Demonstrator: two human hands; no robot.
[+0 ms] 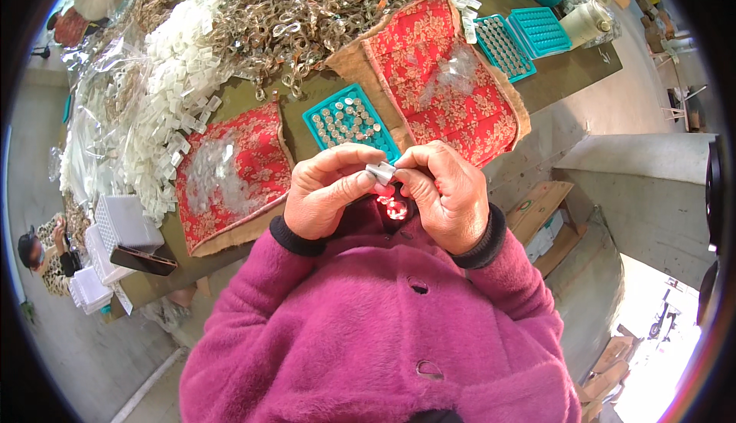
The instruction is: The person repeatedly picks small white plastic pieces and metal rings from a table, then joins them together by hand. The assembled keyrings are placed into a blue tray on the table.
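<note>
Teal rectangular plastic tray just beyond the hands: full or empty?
Neither, part-full: small round silvery pieces sit in the tray, with bare teal showing between some of them.

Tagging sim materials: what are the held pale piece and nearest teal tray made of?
Pale piece: perhaps glossy plastic, from its bright highlights; too small to be sure.
Teal tray: likely satin molded plastic, from its uniform color and crisp rim.
</note>
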